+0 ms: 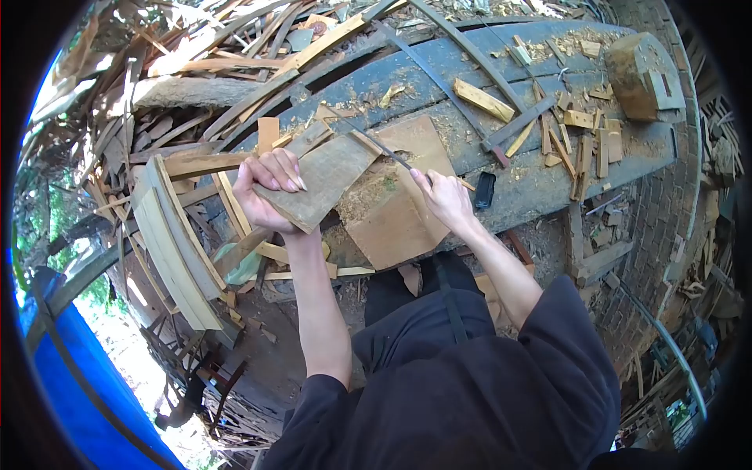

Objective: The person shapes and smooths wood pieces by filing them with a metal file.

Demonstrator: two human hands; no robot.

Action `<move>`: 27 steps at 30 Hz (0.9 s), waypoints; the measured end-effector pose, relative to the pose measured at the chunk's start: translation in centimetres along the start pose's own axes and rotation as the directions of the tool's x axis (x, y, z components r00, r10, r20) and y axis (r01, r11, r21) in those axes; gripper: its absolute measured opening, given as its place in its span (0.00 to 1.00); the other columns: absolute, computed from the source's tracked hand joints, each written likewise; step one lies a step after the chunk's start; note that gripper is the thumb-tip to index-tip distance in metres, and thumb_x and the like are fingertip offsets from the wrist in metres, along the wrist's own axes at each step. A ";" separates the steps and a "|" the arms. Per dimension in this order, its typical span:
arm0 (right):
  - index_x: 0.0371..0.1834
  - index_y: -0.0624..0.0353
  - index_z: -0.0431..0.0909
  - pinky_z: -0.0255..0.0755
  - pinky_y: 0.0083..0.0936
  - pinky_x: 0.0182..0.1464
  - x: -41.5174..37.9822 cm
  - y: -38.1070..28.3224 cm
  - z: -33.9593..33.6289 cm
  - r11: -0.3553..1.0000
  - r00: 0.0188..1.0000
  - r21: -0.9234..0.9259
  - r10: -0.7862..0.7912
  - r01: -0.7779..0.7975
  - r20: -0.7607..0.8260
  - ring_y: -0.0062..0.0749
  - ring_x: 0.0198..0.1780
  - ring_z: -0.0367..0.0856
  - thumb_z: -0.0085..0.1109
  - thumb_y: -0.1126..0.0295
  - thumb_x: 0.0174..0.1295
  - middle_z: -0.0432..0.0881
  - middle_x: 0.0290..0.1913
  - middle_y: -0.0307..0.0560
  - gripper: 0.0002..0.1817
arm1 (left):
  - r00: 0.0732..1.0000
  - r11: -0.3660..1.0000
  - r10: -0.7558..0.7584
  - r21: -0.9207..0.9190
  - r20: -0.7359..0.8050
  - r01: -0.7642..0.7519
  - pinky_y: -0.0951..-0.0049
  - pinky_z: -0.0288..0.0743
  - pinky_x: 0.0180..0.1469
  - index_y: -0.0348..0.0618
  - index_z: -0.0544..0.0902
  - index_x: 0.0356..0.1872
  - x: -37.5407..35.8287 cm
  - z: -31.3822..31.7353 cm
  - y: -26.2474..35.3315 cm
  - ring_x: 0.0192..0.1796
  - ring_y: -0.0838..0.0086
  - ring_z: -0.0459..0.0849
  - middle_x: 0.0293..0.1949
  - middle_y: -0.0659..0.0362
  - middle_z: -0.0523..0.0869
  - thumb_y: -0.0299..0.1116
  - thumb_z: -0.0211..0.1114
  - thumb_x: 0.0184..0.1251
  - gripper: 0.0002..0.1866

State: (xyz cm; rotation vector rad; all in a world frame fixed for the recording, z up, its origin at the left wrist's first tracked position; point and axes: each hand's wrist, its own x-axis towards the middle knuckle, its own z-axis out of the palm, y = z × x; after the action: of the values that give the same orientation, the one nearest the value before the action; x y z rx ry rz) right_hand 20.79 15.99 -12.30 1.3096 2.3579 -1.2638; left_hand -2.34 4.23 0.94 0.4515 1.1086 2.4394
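Note:
My left hand is closed around the left end of a flat, weathered wooden board, tilted up over the bench. My right hand grips a long, thin dark metal file; a light wooden tip shows past the fist. The blade runs up and left, passing close to the board's right corner. Below both hands lies a sheet of brown cardboard, with sawdust heaped on its left part.
On the grey bench lie a black case, a wooden try square, several offcuts and shavings. A large wood block stands at the far right. Curved pale slats lean at the left, near piled scrap wood.

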 end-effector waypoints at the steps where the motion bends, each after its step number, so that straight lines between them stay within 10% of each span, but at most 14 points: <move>1: 0.33 0.63 0.81 0.76 0.58 0.39 -1.0 -1.0 -0.8 1.000 1.000 0.014 -0.018 0.018 -0.010 0.71 0.36 0.85 0.45 0.36 0.78 0.84 0.28 0.69 0.37 | 1.000 1.000 -0.012 0.009 -0.015 0.013 0.67 0.67 0.34 0.48 0.68 0.19 -0.3 -0.4 0.3 0.18 0.68 0.68 0.13 0.55 0.71 0.41 0.40 0.83 0.25; 4: 0.33 0.63 0.80 0.76 0.58 0.39 -2.4 -4.4 -3.4 0.973 0.991 0.213 -0.061 0.085 -0.116 0.71 0.36 0.85 0.45 0.35 0.78 0.84 0.28 0.70 0.37 | 1.000 0.998 -0.011 -0.068 0.024 0.013 0.67 0.67 0.33 0.48 0.68 0.19 0.1 -0.7 0.1 0.19 0.68 0.68 0.13 0.55 0.71 0.42 0.40 0.83 0.26; 13: 0.33 0.62 0.78 0.74 0.59 0.38 -1.9 -1.4 -0.6 0.999 1.000 0.052 -0.013 0.015 -0.025 0.71 0.34 0.83 0.48 0.39 0.79 0.81 0.24 0.68 0.34 | 0.999 0.999 0.029 0.017 -0.022 -0.028 0.69 0.66 0.32 0.49 0.67 0.20 -0.7 -0.3 0.3 0.17 0.71 0.67 0.13 0.58 0.71 0.40 0.39 0.83 0.24; 16: 0.33 0.61 0.77 0.71 0.59 0.36 -2.5 -2.9 -1.2 0.915 0.969 0.357 -0.113 0.188 -0.220 0.72 0.33 0.81 0.47 0.39 0.80 0.79 0.23 0.66 0.32 | 0.999 0.999 0.032 0.005 -0.010 -0.032 0.68 0.67 0.32 0.49 0.67 0.20 -0.8 -0.8 0.1 0.17 0.71 0.66 0.13 0.58 0.71 0.40 0.39 0.83 0.24; 20: 0.31 0.62 0.78 0.74 0.59 0.37 -0.9 2.4 4.2 0.999 0.998 -0.028 -0.025 0.024 -0.055 0.71 0.34 0.83 0.46 0.37 0.79 0.82 0.25 0.69 0.35 | 1.000 0.999 0.026 0.037 0.007 -0.026 0.69 0.66 0.33 0.49 0.67 0.20 -0.8 -0.7 0.5 0.17 0.71 0.66 0.12 0.58 0.71 0.40 0.40 0.83 0.24; 27: 0.29 0.63 0.75 0.72 0.53 0.34 -1.1 0.1 -1.7 0.972 0.988 0.227 -0.026 0.061 -0.155 0.69 0.32 0.82 0.45 0.38 0.80 0.78 0.23 0.67 0.36 | 0.999 1.000 0.013 -0.010 -0.039 -0.013 0.67 0.67 0.33 0.48 0.69 0.19 -2.2 0.1 0.7 0.17 0.69 0.67 0.12 0.56 0.71 0.42 0.41 0.81 0.25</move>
State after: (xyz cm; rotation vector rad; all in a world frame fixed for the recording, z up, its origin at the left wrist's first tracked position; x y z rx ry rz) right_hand 21.95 16.65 -10.76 1.4753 2.4103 -1.5438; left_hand -0.60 2.82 1.24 0.4111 1.1119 2.4738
